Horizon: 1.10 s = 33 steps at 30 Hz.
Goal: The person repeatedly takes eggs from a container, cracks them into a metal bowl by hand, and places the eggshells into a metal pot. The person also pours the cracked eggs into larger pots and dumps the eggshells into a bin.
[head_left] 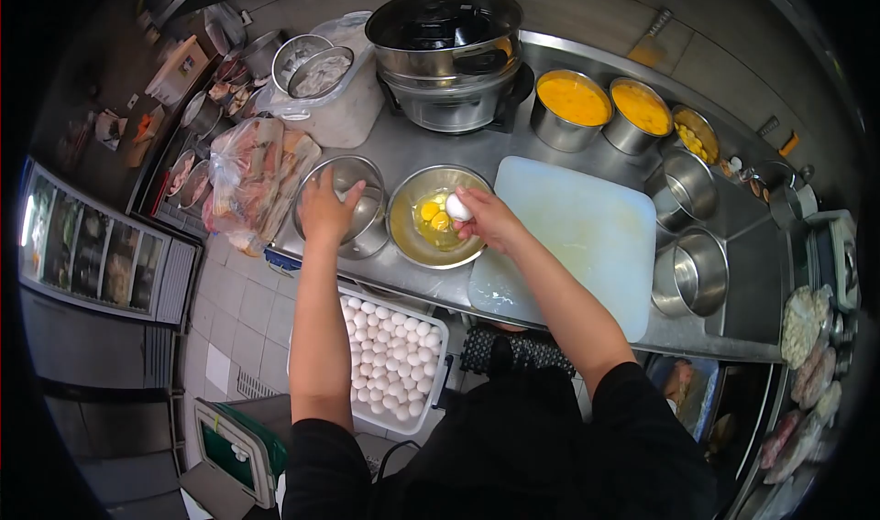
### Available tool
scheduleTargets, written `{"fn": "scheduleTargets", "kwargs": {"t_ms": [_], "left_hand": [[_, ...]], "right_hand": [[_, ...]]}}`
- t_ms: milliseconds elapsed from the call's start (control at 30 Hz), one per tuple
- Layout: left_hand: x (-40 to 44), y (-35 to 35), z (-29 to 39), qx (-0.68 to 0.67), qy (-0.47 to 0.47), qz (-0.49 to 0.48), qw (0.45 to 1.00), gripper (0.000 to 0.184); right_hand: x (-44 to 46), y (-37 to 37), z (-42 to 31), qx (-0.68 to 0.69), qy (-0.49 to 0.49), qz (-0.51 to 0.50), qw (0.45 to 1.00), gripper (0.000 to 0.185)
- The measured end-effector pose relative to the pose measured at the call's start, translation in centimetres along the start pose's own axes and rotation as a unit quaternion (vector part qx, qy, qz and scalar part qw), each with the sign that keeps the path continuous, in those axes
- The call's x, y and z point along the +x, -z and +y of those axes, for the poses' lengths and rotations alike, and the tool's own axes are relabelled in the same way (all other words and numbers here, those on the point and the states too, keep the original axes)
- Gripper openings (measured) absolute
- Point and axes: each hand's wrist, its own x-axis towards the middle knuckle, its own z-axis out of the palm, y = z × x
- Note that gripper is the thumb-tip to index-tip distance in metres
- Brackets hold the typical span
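Observation:
My right hand [491,223] grips a white egg [457,207] just over a round metal bowl [401,238]. Inside that bowl lie cracked eggs with yellow yolks [431,211] in clear egg white. To its left, my left hand [326,210] reaches over a metal pot [371,234] with its fingers apart. I see nothing held in it; the pot's bottom is partly hidden by the hand. Below the counter edge, a white crate [431,417] is filled with many white eggs [390,355].
A white cutting board [577,236] lies right of the bowl. Behind it stand pots of yellow egg liquid [573,97] [640,108]. Metal pots [689,273] stand at the right. A large steamer-like pot [449,89], a plastic tub [344,108] and bagged meat [257,172] line the back left.

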Motion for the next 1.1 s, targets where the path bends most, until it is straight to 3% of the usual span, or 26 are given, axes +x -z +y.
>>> {"fn": "scheduleTargets", "kwargs": {"t_ms": [33, 100, 167, 200, 267, 333, 400, 433, 500, 533, 600, 633, 700, 833, 933, 1033, 1100], "left_hand": [[-0.2, 0.7, 1.0, 0.001, 0.001, 0.000, 1.000, 0.071], [-1.1, 1.9, 3.8, -0.287, -0.051, -0.151, 0.944, 0.064], [-2.9, 2.7, 7.2, -0.392, -0.091, -0.253, 0.880, 0.053], [-3.4, 2.9, 8.1, -0.393, -0.089, -0.251, 0.880, 0.053], [-3.9, 3.0, 9.4, -0.483, -0.085, -0.331, 0.806, 0.050], [-4.1, 2.8, 9.7, -0.471, -0.084, -0.326, 0.816, 0.049], [-4.3, 2.4, 9.8, -0.456, -0.080, -0.321, 0.826, 0.049], [-4.3, 2.0, 9.6, -0.453, -0.083, -0.323, 0.827, 0.049], [-4.4, 1.4, 9.4, -0.449, -0.086, -0.325, 0.828, 0.050], [-4.5, 1.2, 9.4, -0.452, -0.101, -0.301, 0.833, 0.050], [-4.6, 1.0, 9.4, -0.456, -0.114, -0.277, 0.838, 0.051], [-4.5, 1.2, 9.4, -0.456, -0.127, -0.249, 0.845, 0.051], [-4.3, 1.6, 9.4, -0.456, -0.138, -0.221, 0.851, 0.052], [-3.4, 3.3, 8.9, -0.480, -0.135, -0.142, 0.855, 0.052], [-2.0, 5.0, 7.7, -0.486, -0.117, -0.085, 0.862, 0.051], [-0.8, 6.3, 4.4, -0.458, -0.079, -0.020, 0.885, 0.051], [0.3, 6.9, 1.3, -0.435, -0.020, -0.048, 0.899, 0.052]], "right_hand": [[0.2, -0.3, 0.0, 0.000, -0.001, -0.001, 1.000, 0.043], [0.5, -1.2, 0.1, 0.008, -0.015, -0.006, 1.000, 0.046], [1.5, -1.0, 1.2, -0.003, -0.014, -0.025, 1.000, 0.047], [1.8, -0.9, 1.5, -0.013, -0.010, -0.039, 0.999, 0.048], [1.5, -1.5, 1.0, -0.063, -0.012, -0.029, 0.998, 0.049], [1.1, -1.5, 1.0, -0.110, -0.016, -0.012, 0.994, 0.051], [1.0, -1.8, 1.0, -0.322, 0.125, 0.052, 0.937, 0.052], [0.8, -1.8, 0.9, -0.322, 0.125, 0.052, 0.937, 0.052], [0.2, -1.8, 0.4, -0.447, 0.241, 0.087, 0.857, 0.053], [-0.3, -2.0, -0.5, -0.447, 0.240, 0.087, 0.857, 0.053], [-0.7, -2.1, -2.2, -0.587, 0.210, 0.093, 0.776, 0.050], [-0.7, -2.2, -2.4, -0.587, 0.210, 0.093, 0.776, 0.050], [-0.8, -2.5, -3.0, -0.649, 0.270, 0.125, 0.700, 0.047], [-1.2, -4.7, -4.7, -0.631, 0.292, 0.145, 0.704, 0.044], [-0.7, -7.6, -6.1, -0.545, 0.373, 0.156, 0.735, 0.044], [1.5, -12.1, -7.0, -0.485, 0.402, 0.126, 0.766, 0.047], [4.2, -15.0, -6.9, -0.442, 0.409, 0.059, 0.796, 0.051]]}}
